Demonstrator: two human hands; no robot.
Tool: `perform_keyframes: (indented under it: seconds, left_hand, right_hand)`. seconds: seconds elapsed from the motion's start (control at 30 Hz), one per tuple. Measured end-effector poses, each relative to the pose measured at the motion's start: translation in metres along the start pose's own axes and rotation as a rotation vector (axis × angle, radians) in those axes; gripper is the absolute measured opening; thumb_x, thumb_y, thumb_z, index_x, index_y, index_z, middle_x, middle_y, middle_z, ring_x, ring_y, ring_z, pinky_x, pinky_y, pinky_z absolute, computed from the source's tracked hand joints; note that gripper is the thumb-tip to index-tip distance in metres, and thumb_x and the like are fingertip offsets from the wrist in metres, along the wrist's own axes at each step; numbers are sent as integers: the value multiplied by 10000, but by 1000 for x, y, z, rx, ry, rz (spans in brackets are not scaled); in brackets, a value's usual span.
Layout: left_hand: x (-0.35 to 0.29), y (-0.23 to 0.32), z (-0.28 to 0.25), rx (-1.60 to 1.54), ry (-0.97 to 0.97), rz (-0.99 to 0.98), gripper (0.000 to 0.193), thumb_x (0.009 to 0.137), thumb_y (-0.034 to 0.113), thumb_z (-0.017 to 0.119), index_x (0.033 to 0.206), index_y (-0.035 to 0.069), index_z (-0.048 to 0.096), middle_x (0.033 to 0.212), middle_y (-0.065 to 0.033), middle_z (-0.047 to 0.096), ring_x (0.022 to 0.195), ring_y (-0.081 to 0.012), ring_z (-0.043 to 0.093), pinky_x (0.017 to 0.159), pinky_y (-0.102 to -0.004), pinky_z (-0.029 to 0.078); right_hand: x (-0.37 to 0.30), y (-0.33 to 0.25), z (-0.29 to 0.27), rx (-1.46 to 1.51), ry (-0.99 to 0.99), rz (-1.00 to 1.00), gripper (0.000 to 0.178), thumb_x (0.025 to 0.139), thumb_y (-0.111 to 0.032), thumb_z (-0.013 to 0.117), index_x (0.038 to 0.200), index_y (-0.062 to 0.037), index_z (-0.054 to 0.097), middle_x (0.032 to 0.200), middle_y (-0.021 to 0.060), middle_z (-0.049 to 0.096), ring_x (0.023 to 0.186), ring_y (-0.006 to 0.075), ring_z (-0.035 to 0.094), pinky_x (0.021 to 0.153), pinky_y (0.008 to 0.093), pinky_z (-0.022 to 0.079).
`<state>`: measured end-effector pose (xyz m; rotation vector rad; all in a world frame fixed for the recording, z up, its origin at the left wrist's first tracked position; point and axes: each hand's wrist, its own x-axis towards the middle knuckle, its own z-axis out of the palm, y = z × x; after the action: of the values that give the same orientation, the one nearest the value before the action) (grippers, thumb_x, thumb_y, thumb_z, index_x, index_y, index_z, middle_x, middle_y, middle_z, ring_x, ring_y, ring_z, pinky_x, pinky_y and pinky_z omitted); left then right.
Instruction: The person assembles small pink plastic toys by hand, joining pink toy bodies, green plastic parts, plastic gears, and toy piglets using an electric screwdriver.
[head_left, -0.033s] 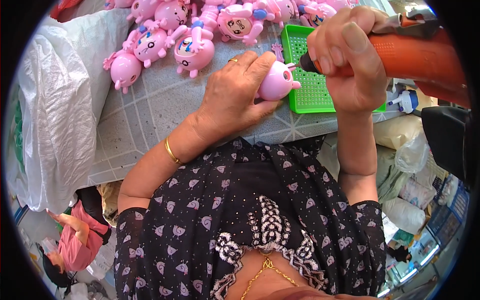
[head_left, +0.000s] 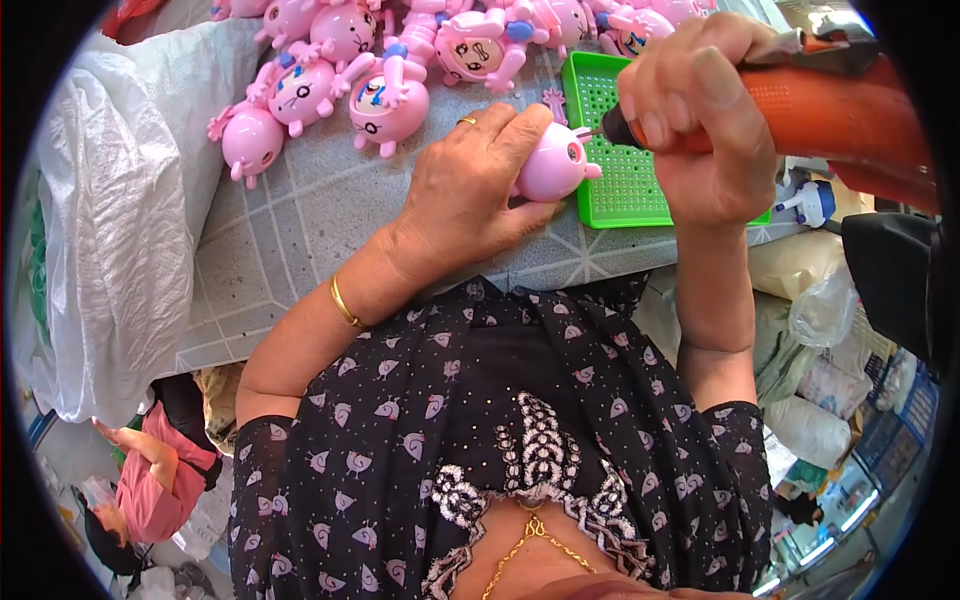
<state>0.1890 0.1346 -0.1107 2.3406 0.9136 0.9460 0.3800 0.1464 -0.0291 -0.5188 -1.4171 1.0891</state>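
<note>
My left hand (head_left: 475,180) is closed around a pink toy body (head_left: 556,166), rounded with small nubs and a reddish opening on its side. The toy rests near the table's front edge, its right end pointing at the tool. In the fist of my right hand (head_left: 705,125) is an orange power screwdriver (head_left: 815,115) with a black nose and a metal lever. Its thin bit meets the toy's right end, at or beside a small nub; whether it sits in a hole I cannot tell. A small pink part (head_left: 554,104) lies just behind the toy.
A green perforated tray (head_left: 625,210) sits under and behind my right hand. Several pink toy figures (head_left: 390,105) are heaped along the back of the grey table (head_left: 250,290). A white woven sack (head_left: 125,230) covers the left side. Another person (head_left: 165,480) is at lower left; bags (head_left: 810,430) stand at right.
My right hand and the screwdriver have shifted very slightly to the right. My left hand and the toy look the same.
</note>
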Motion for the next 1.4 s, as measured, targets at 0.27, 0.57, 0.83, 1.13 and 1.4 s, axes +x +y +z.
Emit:
perform_keyframes:
  seconds: [0.27,0.57,0.83,1.13,1.4]
  left_hand:
    - [0,-3,2,-27,-19,-29,631,703,271,833,1236,41,584,1016,-158,618,866,-350,657,726,-437,542]
    - [1,-4,3,-44,-14,-40,607,716,276,836,1227,50,600,1015,-147,623,843,-340,664,709,-424,544]
    - [2,-1,1,-58,-5,-66,617,668,167,869,1213,30,616,967,-127,657,841,-295,666,742,-381,541]
    - [1,-3,2,-53,-1,-54,639,662,176,880,1220,26,608,967,-123,657,848,-289,669,734,-375,546]
    - [1,-4,2,-80,9,-25,623,711,276,839,1230,42,587,1022,-166,633,870,-354,668,740,-433,546]
  right_hand:
    - [-27,-9,-29,-17,217,-49,115,998,-169,537,1071,-101,593,761,8,497,625,139,476,649,332,410]
    - [-41,13,-30,-21,312,-33,93,977,-124,565,1063,-90,576,758,29,505,613,150,481,655,341,418]
    - [-40,12,-23,-122,282,-5,94,969,-119,575,1054,-80,565,745,33,503,612,151,484,653,340,424]
    - [-35,8,-27,-51,309,-12,80,981,-154,565,1018,-84,559,745,15,494,613,137,474,661,334,415]
    - [-29,-31,-27,162,128,-6,225,990,-289,592,1099,-94,615,793,-31,529,645,90,481,700,295,383]
